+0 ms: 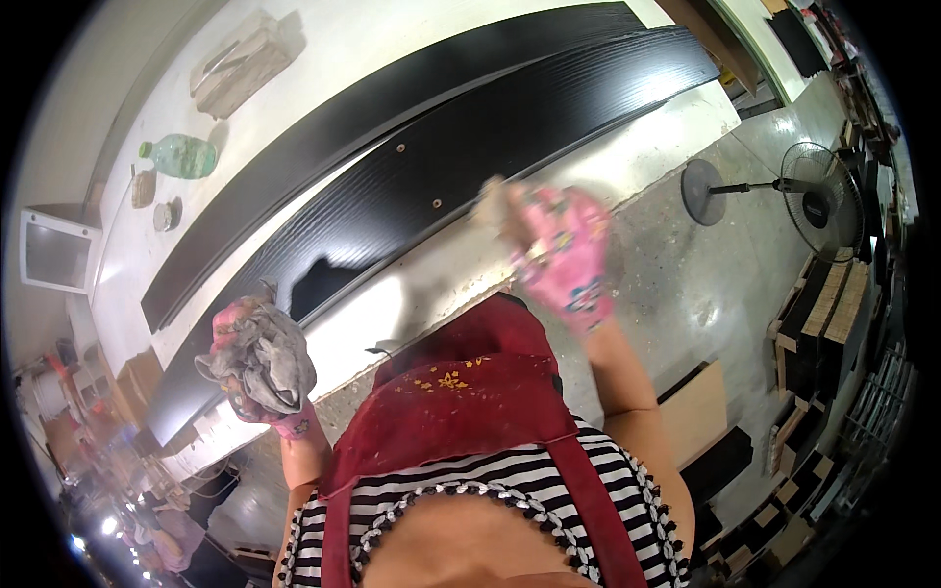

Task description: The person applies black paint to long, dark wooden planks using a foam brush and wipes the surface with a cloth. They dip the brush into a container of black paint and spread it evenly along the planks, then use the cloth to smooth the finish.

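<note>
My left hand (pixel 228 321), in a pink patterned glove, is closed around a crumpled grey rag (pixel 270 358) by the left end of the near black board (pixel 529 113). That long board has a wood-grain surface and two small round brownish spots on its face. Over the white table's front edge, my right hand (pixel 564 250) wears a pink flowered glove and is smeared by motion. A small tan wad (pixel 497 208) shows at its fingertips, too blurred to name. Behind the near board lies a second long black board (pixel 323 147).
On the white table (pixel 701 118) stand a green-tinted bottle (pixel 181 157), a small jar (pixel 167 216), a tan bristly item (pixel 143 188) and a greyish block (pixel 245 67). To the right are a standing fan (pixel 818 206) and stacked boards (pixel 828 304).
</note>
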`<state>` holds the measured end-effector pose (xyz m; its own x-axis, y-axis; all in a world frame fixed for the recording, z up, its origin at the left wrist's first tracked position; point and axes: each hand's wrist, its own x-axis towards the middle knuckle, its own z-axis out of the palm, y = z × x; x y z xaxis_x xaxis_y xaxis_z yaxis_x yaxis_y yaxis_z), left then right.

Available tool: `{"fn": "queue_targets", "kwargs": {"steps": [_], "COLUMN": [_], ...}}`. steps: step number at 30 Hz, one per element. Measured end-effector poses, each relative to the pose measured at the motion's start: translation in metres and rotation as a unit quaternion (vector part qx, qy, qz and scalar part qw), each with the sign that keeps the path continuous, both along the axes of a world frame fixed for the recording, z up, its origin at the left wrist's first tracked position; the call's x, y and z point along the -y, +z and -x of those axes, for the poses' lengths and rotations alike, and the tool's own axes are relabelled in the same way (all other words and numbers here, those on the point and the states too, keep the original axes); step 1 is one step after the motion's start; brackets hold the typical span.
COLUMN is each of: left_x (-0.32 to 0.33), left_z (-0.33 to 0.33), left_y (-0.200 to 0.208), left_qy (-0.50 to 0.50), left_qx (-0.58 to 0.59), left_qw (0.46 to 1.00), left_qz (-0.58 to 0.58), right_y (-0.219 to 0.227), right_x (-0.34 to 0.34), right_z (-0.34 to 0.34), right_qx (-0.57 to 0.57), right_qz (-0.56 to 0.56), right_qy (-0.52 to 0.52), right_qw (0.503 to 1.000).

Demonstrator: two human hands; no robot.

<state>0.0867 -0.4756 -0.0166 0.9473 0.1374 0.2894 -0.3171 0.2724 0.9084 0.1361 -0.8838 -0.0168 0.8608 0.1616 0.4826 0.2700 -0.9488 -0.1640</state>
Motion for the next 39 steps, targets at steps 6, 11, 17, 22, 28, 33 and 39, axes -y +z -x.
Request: {"fn": "queue_targets", "kwargs": {"steps": [6,11,17,22,28,33,39], "left_x": [-0.03,-0.034,-0.096,-0.102,-0.121,-0.126,-0.13], "left_z": [0.009,0.032,0.068,0.057,0.063,0.079,0.126], "left_y": [0.011,0.033,-0.004,0.008,0.023,0.038,0.022], "left_qy": [-0.088,0.131,0.057,0.081,0.061,0.065,0.202], "left_qx": [0.034,-0.038,0.03,-0.002,0.011,0.032,-0.022], "left_qw": [0.994,0.987,0.898,0.993,0.997,0.997,0.979], "left_qz": [0.052,0.087,0.435,0.091,0.04,-0.027,0.015], "right_y": [0.008,0.006,0.003,0.007,0.006,0.018,0.023], "right_x": [-0.051,0.012,-0.049,-0.202,-0.239,-0.17,-0.212], "right_z": [0.018,-0.015,0.012,0.058,0.075,0.055,0.058], "right_qx": [0.004,0.058,-0.017,-0.019,0.024,-0.005,-0.016], "right_qz": [-0.045,-0.089,-0.071,-0.093,-0.065,-0.073,-0.048], "right_qy": [0.027,-0.119,-0.075,0.09,0.1,-0.044,0.038], "right_qw": [0.999,0.987,0.994,0.991,0.993,0.996,0.998]}}
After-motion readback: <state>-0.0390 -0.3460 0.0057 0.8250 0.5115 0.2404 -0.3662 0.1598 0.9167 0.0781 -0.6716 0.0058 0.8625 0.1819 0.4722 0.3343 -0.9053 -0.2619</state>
